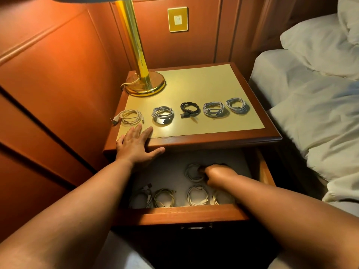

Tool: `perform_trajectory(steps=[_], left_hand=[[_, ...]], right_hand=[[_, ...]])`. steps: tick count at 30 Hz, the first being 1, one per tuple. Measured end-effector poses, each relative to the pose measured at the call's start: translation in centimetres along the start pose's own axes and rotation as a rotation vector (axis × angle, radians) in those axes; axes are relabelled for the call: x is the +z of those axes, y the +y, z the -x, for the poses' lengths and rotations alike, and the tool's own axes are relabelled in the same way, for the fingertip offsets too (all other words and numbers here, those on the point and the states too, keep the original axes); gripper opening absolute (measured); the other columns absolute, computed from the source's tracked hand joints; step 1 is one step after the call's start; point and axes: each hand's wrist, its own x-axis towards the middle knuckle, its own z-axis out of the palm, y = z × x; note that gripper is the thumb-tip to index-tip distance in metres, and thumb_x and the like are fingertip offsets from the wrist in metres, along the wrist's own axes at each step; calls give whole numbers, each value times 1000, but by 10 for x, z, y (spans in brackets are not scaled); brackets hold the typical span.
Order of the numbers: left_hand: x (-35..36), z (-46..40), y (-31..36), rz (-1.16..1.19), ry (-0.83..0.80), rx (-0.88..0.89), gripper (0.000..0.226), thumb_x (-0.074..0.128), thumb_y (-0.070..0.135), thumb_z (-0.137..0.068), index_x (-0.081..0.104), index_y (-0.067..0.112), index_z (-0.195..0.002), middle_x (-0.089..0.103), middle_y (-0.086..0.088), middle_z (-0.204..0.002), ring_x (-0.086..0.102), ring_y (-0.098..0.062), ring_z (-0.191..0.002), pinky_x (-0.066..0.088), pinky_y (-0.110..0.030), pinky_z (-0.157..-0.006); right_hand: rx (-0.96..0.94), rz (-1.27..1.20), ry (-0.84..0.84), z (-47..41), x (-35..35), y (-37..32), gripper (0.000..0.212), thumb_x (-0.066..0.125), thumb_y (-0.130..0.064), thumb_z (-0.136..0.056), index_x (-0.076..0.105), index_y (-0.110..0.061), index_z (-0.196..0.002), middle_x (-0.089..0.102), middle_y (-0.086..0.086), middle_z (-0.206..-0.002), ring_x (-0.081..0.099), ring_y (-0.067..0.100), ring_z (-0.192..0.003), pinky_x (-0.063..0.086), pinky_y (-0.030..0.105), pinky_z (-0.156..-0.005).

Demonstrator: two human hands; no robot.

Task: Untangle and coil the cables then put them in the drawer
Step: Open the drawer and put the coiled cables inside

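Two bare forearms entered from the lower edge, no sleeves visible. Left hand (135, 146) and right hand (218, 174) carried no gloves, rings, watch or wristband.

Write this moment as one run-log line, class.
left hand: flat on nightstand edge | right hand: in open drawer, on white coil | five coils atop nightstand

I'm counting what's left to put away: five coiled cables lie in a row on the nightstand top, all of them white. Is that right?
Not quite. The head view shows five coiled cables on the nightstand top, but the middle one is a black cable; only the other four are pale.
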Motion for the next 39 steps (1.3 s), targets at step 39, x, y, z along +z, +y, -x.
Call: perform_trajectory(steps=[39], left_hand=[[-59, -56, -25, -272, 64, -162, 60, 52, 61, -90, 46, 31, -142, 35, -6, -152, 31, -30, -139, 32, -48, -108]], right_hand=[[324, 14, 315, -1, -158, 85, 61, 48, -26, -96, 23, -28, -152, 53, 14, -137, 58, 34, -110, 49, 38, -75]])
